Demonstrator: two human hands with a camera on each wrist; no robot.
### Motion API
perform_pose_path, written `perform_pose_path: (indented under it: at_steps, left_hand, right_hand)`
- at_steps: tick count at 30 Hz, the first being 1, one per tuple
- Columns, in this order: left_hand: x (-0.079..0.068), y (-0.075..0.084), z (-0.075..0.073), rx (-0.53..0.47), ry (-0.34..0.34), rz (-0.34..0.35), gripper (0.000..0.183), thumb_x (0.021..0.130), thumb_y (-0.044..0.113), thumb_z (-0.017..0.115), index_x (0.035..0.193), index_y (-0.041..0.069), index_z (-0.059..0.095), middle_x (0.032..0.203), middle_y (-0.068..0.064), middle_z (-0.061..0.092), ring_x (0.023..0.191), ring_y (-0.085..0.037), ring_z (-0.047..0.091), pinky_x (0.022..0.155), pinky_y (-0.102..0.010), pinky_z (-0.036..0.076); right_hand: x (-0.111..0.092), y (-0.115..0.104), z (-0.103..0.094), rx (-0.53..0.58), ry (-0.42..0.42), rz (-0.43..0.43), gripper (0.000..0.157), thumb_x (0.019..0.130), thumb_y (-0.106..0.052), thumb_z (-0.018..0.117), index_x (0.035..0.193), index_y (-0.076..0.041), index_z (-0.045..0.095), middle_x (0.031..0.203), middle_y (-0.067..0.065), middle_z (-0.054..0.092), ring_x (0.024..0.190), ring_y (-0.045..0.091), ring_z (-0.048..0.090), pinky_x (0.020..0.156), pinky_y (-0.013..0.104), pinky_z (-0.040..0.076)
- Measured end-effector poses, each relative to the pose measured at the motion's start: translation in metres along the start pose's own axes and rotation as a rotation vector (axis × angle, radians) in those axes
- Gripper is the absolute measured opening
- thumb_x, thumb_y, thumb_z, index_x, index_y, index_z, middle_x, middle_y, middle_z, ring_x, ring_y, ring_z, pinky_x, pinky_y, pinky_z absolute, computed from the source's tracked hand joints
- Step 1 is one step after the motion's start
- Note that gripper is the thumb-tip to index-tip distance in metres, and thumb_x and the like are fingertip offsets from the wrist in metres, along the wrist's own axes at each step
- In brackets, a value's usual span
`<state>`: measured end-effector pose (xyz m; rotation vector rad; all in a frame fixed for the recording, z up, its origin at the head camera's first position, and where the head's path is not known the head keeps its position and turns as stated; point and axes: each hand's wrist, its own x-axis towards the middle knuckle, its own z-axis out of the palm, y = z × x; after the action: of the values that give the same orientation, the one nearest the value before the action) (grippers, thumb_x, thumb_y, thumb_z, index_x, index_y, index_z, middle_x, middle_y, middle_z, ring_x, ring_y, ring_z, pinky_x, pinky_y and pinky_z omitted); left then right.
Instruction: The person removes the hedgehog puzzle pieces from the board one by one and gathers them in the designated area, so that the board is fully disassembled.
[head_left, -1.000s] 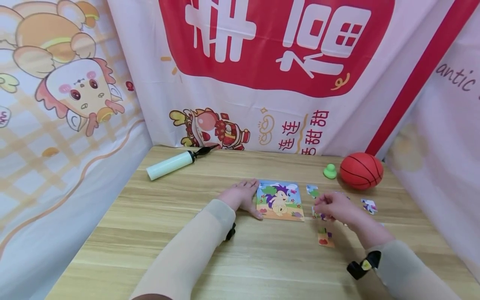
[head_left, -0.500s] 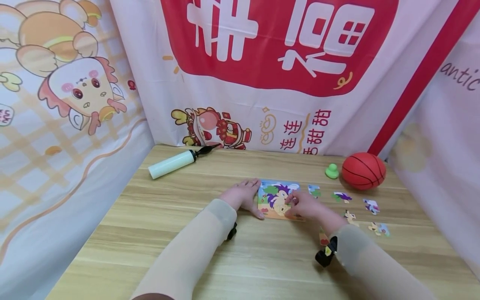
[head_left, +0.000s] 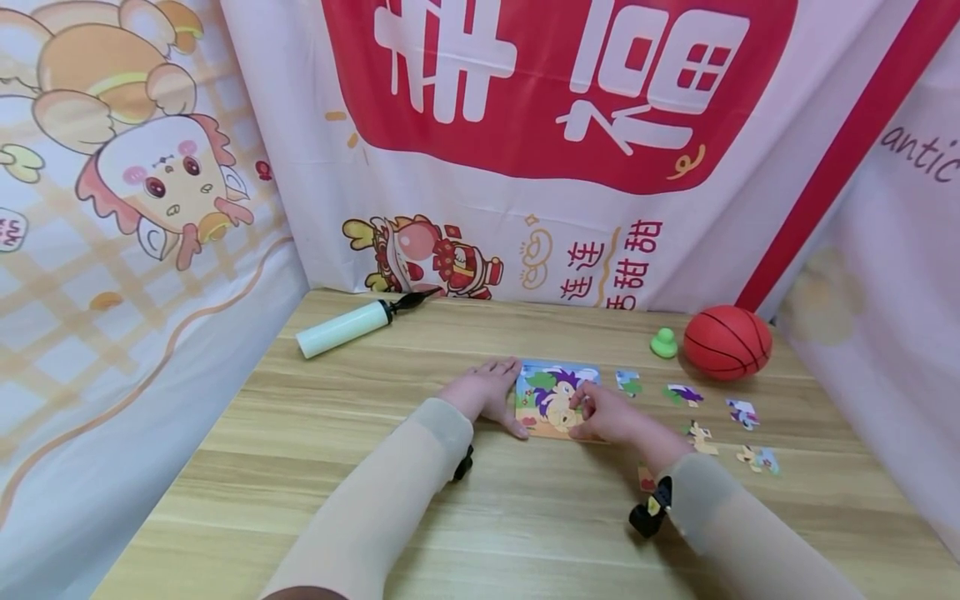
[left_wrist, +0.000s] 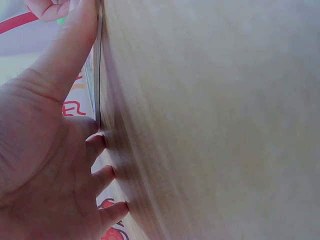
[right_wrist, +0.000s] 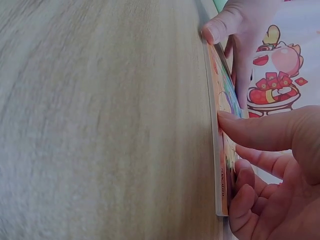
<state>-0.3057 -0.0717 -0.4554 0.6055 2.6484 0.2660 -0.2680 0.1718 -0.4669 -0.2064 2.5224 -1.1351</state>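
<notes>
A square picture puzzle (head_left: 551, 383) of a purple-haired hedgehog lies flat on the wooden table. My left hand (head_left: 491, 393) rests along its left edge, fingers spread on the tabletop and thumb at the near corner. In the left wrist view the left hand's palm (left_wrist: 40, 155) faces the camera. Over the puzzle's right half, my right hand (head_left: 609, 414) pinches a small puzzle piece down at the board, mostly hidden by the fingers. The right wrist view shows the thumb (right_wrist: 260, 131) at the board's near edge, the other fingers curled above the picture.
Several loose puzzle pieces lie to the right, among them a blue-green piece (head_left: 628, 382), a purple-green piece (head_left: 682, 394) and a cream piece (head_left: 702, 437). Behind them are a red basketball (head_left: 727, 342) and a green knobbed object (head_left: 663, 342). A hand pump (head_left: 345, 328) lies back left.
My right hand has moved left from the loose pieces onto the puzzle's right half, then stayed nearly still. The left hand keeps its place on the left edge.
</notes>
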Motion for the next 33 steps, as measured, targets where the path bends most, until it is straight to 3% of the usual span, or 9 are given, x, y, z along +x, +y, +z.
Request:
perform_pose_path:
  at_steps: [14, 26, 33]
  left_hand:
    - [0.003, -0.001, 0.003, -0.013, -0.004, -0.022, 0.134, 0.059, 0.075, 0.077, 0.160, 0.018, 0.010, 0.165, 0.001, 0.006, 0.150, -0.029, 0.004, 0.118, -0.049, 0.008]
    - [0.000, 0.000, 0.002, -0.017, -0.001, -0.013, 0.134, 0.060, 0.075, 0.077, 0.160, 0.016, 0.011, 0.165, -0.002, 0.006, 0.150, -0.028, 0.005, 0.119, -0.048, 0.009]
    - [0.000, 0.000, 0.001, -0.017, -0.001, -0.009, 0.134, 0.060, 0.075, 0.076, 0.160, 0.015, 0.011, 0.165, -0.002, 0.006, 0.150, -0.028, 0.005, 0.119, -0.048, 0.009]
  right_hand:
    - [0.001, -0.001, 0.000, -0.001, -0.002, 0.024, 0.040, 0.080, -0.005, 0.082, 0.107, -0.010, 0.053, 0.088, 0.010, 0.050, 0.073, 0.023, 0.048, 0.060, 0.031, 0.041]
    - [-0.002, 0.004, -0.007, 0.146, -0.015, -0.022, 0.021, 0.090, -0.002, 0.070, 0.102, -0.001, 0.054, 0.088, 0.012, 0.057, 0.068, 0.022, 0.054, 0.056, 0.031, 0.046]
    - [-0.002, 0.007, -0.011, 0.195, -0.025, -0.043, 0.020, 0.089, -0.002, 0.070, 0.098, 0.002, 0.053, 0.081, 0.012, 0.057, 0.064, 0.021, 0.053, 0.053, 0.031, 0.046]
